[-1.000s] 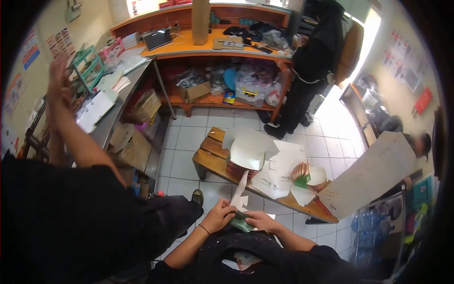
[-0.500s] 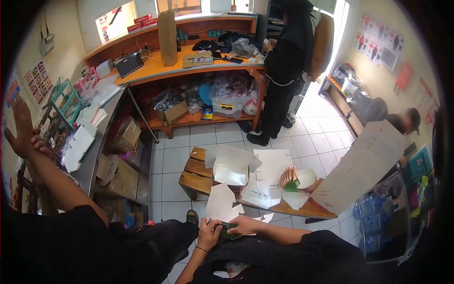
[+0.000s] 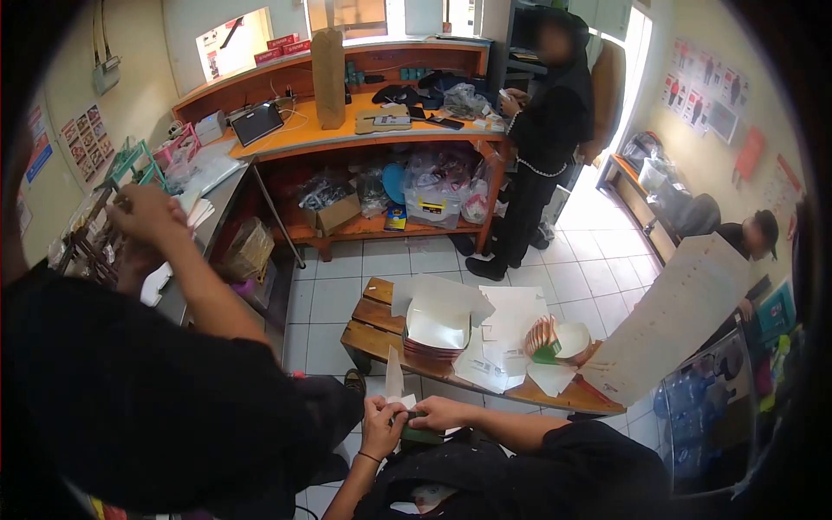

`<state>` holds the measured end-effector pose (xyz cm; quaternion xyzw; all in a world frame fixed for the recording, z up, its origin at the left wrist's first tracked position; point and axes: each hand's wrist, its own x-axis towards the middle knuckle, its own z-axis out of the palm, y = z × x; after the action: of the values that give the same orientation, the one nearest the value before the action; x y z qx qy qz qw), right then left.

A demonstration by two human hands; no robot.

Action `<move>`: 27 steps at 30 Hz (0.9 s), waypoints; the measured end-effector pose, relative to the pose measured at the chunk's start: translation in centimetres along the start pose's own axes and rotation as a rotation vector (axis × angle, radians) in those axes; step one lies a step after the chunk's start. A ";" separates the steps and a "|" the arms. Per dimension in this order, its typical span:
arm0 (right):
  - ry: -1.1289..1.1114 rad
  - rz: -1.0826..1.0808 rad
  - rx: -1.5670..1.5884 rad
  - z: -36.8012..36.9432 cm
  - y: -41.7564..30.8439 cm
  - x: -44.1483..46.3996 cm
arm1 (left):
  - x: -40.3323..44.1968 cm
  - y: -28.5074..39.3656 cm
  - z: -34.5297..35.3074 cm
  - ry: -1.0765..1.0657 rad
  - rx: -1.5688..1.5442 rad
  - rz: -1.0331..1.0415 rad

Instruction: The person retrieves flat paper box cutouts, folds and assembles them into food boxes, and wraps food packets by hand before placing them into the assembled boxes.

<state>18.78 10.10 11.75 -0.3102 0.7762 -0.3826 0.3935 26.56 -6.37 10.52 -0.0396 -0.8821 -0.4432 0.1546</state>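
Observation:
My left hand, with a dark band at the wrist, pinches the left side of a green and white paper carton close to my body. On its right side my right hand grips the same carton, fingers bent over its edge. A white flap stands up from it. Beyond, on a wooden bench, a stack of open white cartons sits beside flat white sheets and a fanned group of red and green cartons.
At the left a co-worker in black has raised hands. Another person stands by the orange counter. A third person is behind a tall pale board. Water bottles stand at the lower right.
The carton in my hands has turned, and its white flap now shows narrow and upright. The co-worker's raised hands at the left have moved right. The standing person has turned somewhat.

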 end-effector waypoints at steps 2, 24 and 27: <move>-0.009 0.008 -0.115 0.6 0.3 0.2 | -0.5 -0.1 0.0 -0.035 0.023 0.025; 0.016 0.145 0.475 2.3 2.8 -3.2 | -2.3 -2.3 3.4 -0.238 -0.260 -0.029; -0.009 0.069 0.300 0.2 2.1 -3.7 | -4.1 -4.9 5.1 -0.237 -0.349 -0.237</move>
<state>20.45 14.03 11.27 -0.2225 0.7188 -0.4792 0.4517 28.19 -4.98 2.63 -0.0135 -0.8026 -0.5963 -0.0123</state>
